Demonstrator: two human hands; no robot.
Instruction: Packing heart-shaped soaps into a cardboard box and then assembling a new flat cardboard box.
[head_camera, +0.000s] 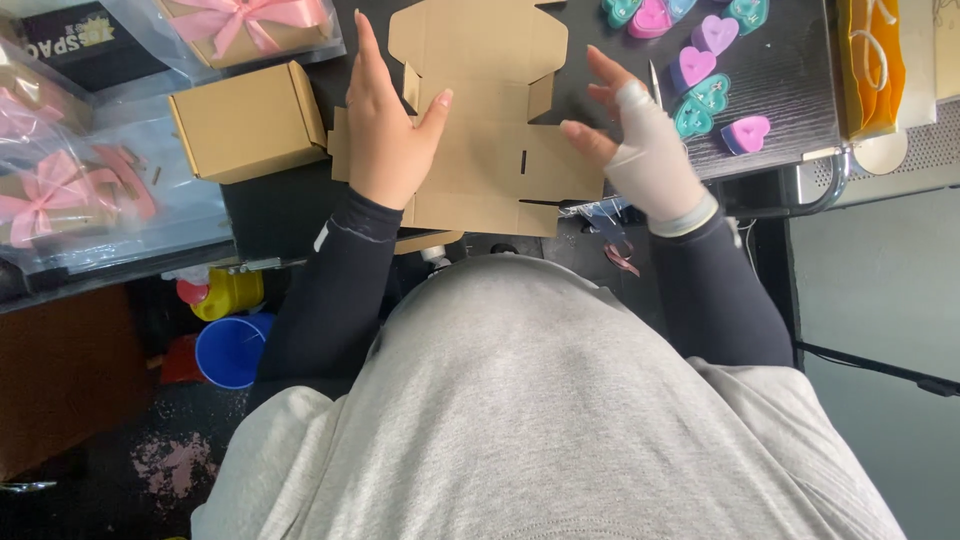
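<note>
A flat, unfolded brown cardboard box blank (490, 120) lies on the dark table (780, 70) in front of me. My left hand (385, 130) rests palm down on its left part, fingers stretched away from me and thumb spread to the right. My right hand (640, 140), wrapped in a white wrist support, hovers at the blank's right edge with fingers spread and holds nothing. Both arms wear dark sleeves.
A folded brown box (245, 120) stands left of the blank. Clear bags with pink-bowed boxes (60, 190) lie further left and at the top (250, 25). Several heart-shaped purple, pink and teal pieces (705, 65) sit at right, beside an orange bag (870, 60). A blue bucket (232, 350) stands below.
</note>
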